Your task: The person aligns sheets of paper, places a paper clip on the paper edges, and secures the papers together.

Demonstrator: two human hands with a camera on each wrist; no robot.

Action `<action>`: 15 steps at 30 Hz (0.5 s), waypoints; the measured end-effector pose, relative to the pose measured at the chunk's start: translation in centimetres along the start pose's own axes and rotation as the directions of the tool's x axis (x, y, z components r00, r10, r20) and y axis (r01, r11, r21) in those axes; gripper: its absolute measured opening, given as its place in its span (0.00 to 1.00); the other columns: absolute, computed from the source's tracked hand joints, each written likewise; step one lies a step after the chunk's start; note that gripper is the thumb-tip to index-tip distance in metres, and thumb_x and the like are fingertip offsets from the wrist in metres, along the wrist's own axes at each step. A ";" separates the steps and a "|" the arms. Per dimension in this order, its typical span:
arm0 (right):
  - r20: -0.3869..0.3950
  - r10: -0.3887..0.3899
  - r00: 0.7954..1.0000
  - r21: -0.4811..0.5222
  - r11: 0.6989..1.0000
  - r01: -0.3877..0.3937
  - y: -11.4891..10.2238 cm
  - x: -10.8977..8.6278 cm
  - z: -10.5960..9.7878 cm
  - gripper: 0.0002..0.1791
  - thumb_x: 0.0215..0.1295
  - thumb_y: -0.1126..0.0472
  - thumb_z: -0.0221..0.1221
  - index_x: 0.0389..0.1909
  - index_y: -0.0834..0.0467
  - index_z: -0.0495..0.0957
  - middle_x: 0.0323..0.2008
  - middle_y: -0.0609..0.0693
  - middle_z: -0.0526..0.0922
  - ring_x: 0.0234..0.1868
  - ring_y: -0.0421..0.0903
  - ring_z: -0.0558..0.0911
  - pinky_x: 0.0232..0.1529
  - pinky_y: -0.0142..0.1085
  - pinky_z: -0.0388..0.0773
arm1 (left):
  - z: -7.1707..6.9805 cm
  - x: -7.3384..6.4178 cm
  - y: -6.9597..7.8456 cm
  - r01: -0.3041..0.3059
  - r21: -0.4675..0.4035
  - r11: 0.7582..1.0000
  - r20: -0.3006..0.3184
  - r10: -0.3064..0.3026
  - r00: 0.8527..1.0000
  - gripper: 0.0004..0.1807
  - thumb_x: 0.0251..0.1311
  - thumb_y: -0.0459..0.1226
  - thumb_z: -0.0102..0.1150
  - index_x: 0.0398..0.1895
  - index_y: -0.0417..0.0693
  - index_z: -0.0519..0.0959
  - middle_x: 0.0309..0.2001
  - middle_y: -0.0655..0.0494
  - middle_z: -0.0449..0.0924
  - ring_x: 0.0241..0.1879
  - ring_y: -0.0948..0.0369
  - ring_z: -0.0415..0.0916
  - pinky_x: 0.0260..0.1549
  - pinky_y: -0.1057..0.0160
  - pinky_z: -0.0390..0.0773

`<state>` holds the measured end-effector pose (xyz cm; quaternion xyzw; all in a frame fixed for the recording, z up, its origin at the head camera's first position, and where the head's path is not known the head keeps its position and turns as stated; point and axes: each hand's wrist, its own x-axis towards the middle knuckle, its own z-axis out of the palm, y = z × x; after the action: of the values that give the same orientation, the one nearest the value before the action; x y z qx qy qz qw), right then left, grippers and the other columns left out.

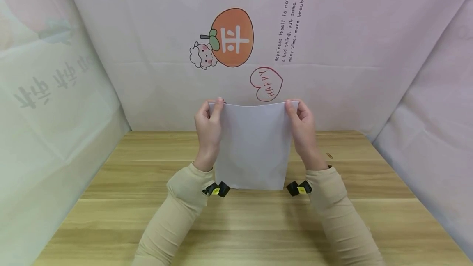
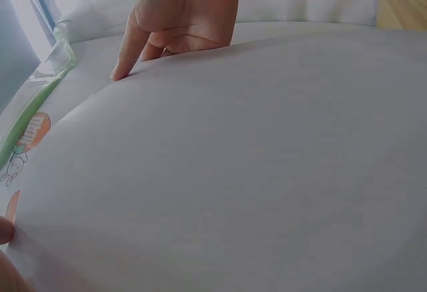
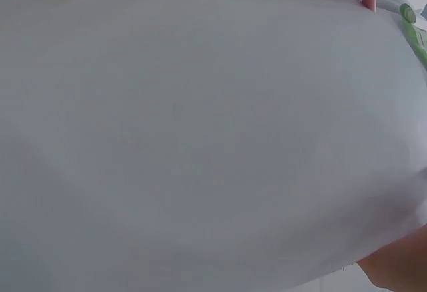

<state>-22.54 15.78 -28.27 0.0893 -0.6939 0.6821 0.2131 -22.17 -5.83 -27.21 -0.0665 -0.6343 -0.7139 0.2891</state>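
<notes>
A white sheet of paper [image 1: 253, 147] hangs upright above the table, its top edge sagging slightly in the middle. My left hand [image 1: 209, 128] pinches its top left corner, thumb on the near face and fingers behind. The top right corner is gripped the same way by my right hand [image 1: 304, 130]. In the left wrist view the paper [image 2: 233, 159] fills most of the picture, with my right hand [image 2: 190, 12] beyond it. The right wrist view is nearly all paper [image 3: 200, 119] too; part of my right hand [image 3: 400, 262] shows at the lower right.
A small paper clip [image 1: 329, 155] lies on the wooden table [image 1: 258, 233], to the right of the paper. Behind the table hangs a white printed cloth [image 1: 162, 52]; more cloth closes off the left and right sides.
</notes>
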 end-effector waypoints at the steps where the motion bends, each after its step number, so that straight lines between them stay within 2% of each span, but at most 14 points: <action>1: -0.002 0.001 1.000 0.000 1.000 -0.001 0.0 0.0 0.0 0.13 0.68 0.46 0.53 0.40 0.51 0.74 0.36 0.45 0.75 0.38 0.42 0.74 0.39 0.35 0.71 | 0.0 0.0 0.1 0.003 0.006 1.000 0.000 -0.003 1.000 0.15 0.65 0.42 0.56 0.31 0.36 0.79 0.17 0.61 0.61 0.20 0.65 0.55 0.24 0.69 0.57; 5: -0.009 -0.011 1.000 0.000 1.000 0.011 -0.2 -0.1 0.2 0.12 0.68 0.47 0.53 0.40 0.51 0.74 0.36 0.45 0.76 0.39 0.42 0.74 0.39 0.35 0.71 | -0.1 -0.6 1.5 -0.002 0.016 1.000 0.004 0.001 1.000 0.14 0.66 0.37 0.54 0.32 0.31 0.77 0.18 0.61 0.63 0.21 0.65 0.56 0.24 0.70 0.57; 9: -0.016 -0.039 0.999 0.020 0.999 0.039 -0.3 0.0 0.3 0.11 0.68 0.48 0.54 0.39 0.52 0.75 0.35 0.45 0.76 0.37 0.41 0.74 0.37 0.34 0.72 | -0.1 -1.3 3.4 -0.019 0.020 1.000 0.003 0.019 1.000 0.13 0.66 0.34 0.53 0.30 0.29 0.75 0.17 0.61 0.60 0.21 0.66 0.56 0.25 0.70 0.58; 13: -0.019 -0.057 0.998 0.039 0.998 0.057 -0.4 -0.1 0.3 0.11 0.67 0.49 0.55 0.38 0.52 0.75 0.35 0.45 0.77 0.36 0.41 0.75 0.36 0.33 0.72 | -0.2 -1.4 3.8 -0.018 0.027 0.999 0.009 0.018 1.000 0.13 0.66 0.34 0.53 0.29 0.30 0.75 0.16 0.62 0.56 0.20 0.65 0.53 0.24 0.70 0.55; 15: -0.014 -0.053 0.999 0.032 0.998 0.053 -0.3 -0.2 0.2 0.11 0.68 0.49 0.54 0.38 0.52 0.74 0.35 0.45 0.77 0.37 0.41 0.75 0.36 0.33 0.72 | -0.2 -1.2 3.2 -0.009 0.019 1.000 0.013 0.009 1.000 0.13 0.66 0.35 0.53 0.31 0.30 0.76 0.17 0.61 0.58 0.20 0.65 0.53 0.24 0.70 0.56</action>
<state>-22.32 15.49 -28.06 0.1066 -0.6786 0.6880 0.2342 -19.54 -5.74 -24.97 -0.0711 -0.6425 -0.7062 0.2889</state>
